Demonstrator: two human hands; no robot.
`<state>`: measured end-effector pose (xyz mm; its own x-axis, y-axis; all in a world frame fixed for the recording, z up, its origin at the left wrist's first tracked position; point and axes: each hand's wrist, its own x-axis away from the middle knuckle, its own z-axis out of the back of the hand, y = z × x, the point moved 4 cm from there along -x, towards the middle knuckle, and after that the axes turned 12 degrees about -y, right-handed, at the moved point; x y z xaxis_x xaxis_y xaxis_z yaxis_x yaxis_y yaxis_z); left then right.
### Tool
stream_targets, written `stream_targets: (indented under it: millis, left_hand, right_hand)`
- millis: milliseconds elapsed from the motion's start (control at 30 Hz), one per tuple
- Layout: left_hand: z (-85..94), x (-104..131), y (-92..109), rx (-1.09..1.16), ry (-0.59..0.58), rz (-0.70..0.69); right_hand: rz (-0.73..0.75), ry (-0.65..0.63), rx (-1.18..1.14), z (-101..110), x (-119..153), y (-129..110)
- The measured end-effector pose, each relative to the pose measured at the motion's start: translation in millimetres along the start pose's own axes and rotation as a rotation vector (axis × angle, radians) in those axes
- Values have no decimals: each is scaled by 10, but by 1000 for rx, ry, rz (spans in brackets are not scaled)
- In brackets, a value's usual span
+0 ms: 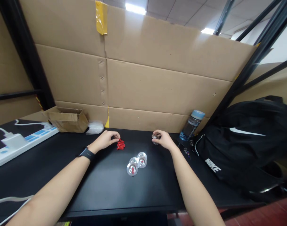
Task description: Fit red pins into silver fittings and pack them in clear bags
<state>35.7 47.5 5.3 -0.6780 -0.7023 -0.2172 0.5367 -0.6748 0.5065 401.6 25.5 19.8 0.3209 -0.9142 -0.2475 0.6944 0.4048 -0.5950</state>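
Observation:
My left hand (pixel 108 139) is at the edge of a small pile of red pieces (pixel 120 144), its thumb and fingertips pinched together; whether a piece is between them is too small to tell. Farther right, my right hand (pixel 162 139) grips a small round clear object (pixel 155 138) between thumb and fingers, low over the black table (pixel 105 188). Between the hands and nearer the front, clear round cups (pixel 132 169) sit close together, one with a red piece inside. Another clear cup (pixel 142 159) behind them also has red in it.
An open cardboard box (pixel 70 121), a plastic bag (pixel 95 128) and a white power strip (pixel 25 147) are at the left. A water bottle (pixel 192 125), keys (pixel 187 153) and a black backpack (pixel 247 141) stand at the right. A cardboard wall (pixel 157 91) closes the back.

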Motion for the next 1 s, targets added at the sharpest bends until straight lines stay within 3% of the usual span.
stream_targets:
  millis: [233, 733, 833, 900, 1000]
  left_hand:
    - [-18, -13, 39, -67, -56, 6]
    - [-9, -17, 59, -157, -40, 16]
    - [-6, -17, 32, -150, -13, 3]
    - [4, -17, 25, -157, 14, -3]
    - [20, -19, 41, -176, 41, -12]
  right_hand:
    - [-75, -67, -3, -89, -11, 199]
    - [-119, -117, -10, -145, -9, 332]
    - [-49, -105, 72, -75, 8, 169]
    - [59, -89, 134, -18, 36, -109]
    - [284, -370, 4, -141, 122, -706]
